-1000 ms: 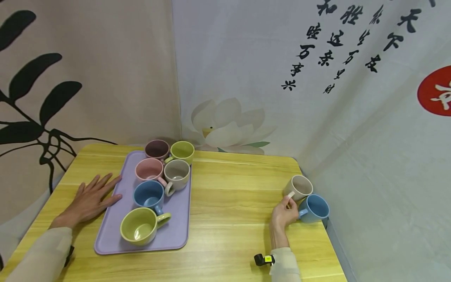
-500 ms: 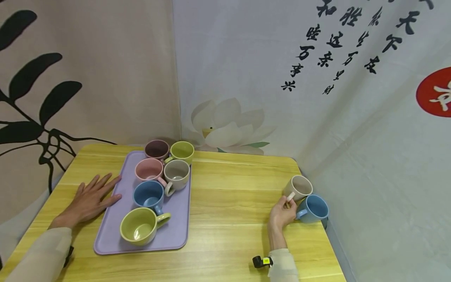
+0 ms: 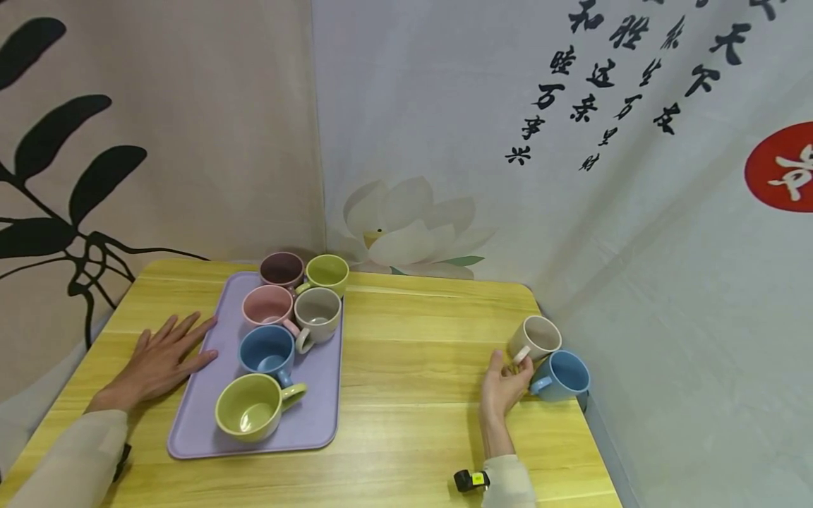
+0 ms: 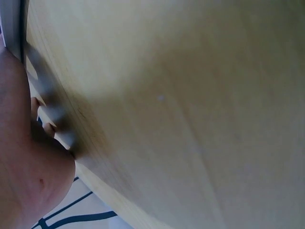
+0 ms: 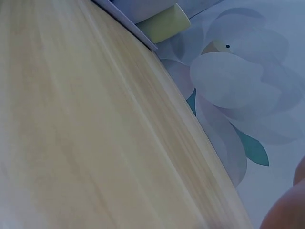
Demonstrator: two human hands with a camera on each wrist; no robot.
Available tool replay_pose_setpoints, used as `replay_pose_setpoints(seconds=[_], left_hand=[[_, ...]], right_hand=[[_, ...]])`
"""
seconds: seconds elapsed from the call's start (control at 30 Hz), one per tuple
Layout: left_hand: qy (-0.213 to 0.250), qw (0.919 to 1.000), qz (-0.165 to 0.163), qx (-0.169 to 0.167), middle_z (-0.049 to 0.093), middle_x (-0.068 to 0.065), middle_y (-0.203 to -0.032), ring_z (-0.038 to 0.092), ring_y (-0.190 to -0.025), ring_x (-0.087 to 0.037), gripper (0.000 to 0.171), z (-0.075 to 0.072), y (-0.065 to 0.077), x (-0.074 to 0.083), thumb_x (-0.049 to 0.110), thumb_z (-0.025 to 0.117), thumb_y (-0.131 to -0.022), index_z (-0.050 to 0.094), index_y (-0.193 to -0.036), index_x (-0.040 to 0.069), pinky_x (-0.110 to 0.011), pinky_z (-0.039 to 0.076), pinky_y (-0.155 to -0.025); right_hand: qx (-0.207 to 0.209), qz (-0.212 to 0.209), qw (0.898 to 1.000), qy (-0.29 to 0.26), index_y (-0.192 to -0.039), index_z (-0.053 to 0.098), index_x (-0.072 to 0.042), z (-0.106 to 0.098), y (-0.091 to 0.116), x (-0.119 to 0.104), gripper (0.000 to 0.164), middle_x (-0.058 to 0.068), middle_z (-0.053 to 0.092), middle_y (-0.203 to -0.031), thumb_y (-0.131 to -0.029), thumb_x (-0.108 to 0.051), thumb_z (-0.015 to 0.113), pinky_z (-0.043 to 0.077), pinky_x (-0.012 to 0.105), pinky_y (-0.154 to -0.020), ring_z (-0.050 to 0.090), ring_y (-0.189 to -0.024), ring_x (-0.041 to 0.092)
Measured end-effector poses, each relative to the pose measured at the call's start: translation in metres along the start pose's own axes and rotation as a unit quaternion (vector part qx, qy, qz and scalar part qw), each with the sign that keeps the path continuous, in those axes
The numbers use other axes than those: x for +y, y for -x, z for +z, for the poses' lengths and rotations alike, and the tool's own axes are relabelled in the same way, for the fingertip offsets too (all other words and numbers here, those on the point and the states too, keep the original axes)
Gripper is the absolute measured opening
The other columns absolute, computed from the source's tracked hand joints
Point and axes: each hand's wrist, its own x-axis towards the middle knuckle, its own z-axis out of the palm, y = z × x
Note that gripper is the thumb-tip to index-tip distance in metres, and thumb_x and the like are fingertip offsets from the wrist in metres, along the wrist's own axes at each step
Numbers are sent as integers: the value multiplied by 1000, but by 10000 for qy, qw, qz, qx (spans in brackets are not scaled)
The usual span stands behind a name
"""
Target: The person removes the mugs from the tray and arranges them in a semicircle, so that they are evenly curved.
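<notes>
In the head view my left hand [image 3: 155,365] lies spread on the table, its fingertips and thumb touching the left rim of a purple tray [image 3: 317,423]. Far to the right, my right hand [image 3: 503,389] is beside a beige mug [image 3: 535,339]. Its thumb stands apart from that mug's handle, while the other fingers are close to the handle; whether they touch it I cannot tell. A blue mug [image 3: 565,375] stands against the beige one, near the table's right edge. Only part of the left hand [image 4: 28,157] and a finger [image 5: 285,210] of the right appear in the wrist views.
Several mugs crowd the tray: a yellow-green mug [image 3: 249,408] in front, then a blue mug [image 3: 267,351], a pink mug [image 3: 267,305] and a grey mug [image 3: 317,312]. A dark purple mug [image 3: 281,270] and another yellow-green mug [image 3: 327,272] are at its back edge.
My right thumb has come off the beige mug's handle, and that hand has shifted slightly left. The mugs and left hand keep their places.
</notes>
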Motion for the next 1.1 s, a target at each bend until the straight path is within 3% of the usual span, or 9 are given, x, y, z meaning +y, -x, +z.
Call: replay_pose_setpoints(seconds=[0.13,0.23,0.53,0.8,0.97,1.1], left_hand=[[-10,10000,-4,-12,11,-34,-186,-2,-169,-69,90,0,0,0,71,51,-112,17,-183,27,-92,-12,-127],[-12,10000,-6,-7,11,-34,-186,-2,-169,-70,89,0,0,0,70,51,-112,17,-183,27,-92,-12,-127],[-19,10000,-34,3,11,-34,-186,-1,-169,-70,89,0,0,1,71,51,-112,17,-183,26,-93,-11,-127],[-38,10000,-30,18,12,-35,-186,-1,-168,-70,89,-1,0,1,70,51,-112,18,-182,26,-93,-11,-127],[-23,10000,-52,1,11,-35,-186,-2,-168,-70,90,-1,0,2,71,51,-112,17,-183,26,-93,-11,-127],[-16,10000,-50,-14,11,-35,-186,-2,-169,-70,90,-1,-1,2,71,51,-112,17,-182,26,-93,-11,-127]], right_hand=[[-201,-99,9997,-72,-170,36,-1,-4,4,0,77,27,45,-173,-107,-21,76,49,60,-122,58,-145,53],[-396,-187,9990,-102,-174,30,-5,-8,8,1,84,26,38,-177,-107,-23,77,47,68,-125,52,-151,55],[-678,-726,9950,117,-177,24,-8,-15,28,-5,93,26,26,-182,-105,-23,81,39,74,-130,41,-160,59],[-1137,-1108,9863,455,-174,32,-5,-16,47,-20,85,27,33,-177,-106,-24,80,32,71,-134,37,-161,55],[-1887,-1343,9713,532,-174,35,-6,-12,61,-28,79,23,35,-180,-109,-24,77,26,68,-140,30,-168,50],[-2532,-1633,9521,528,-173,36,-6,-8,72,-31,75,21,35,-182,-111,-23,74,24,69,-141,27,-171,48]])
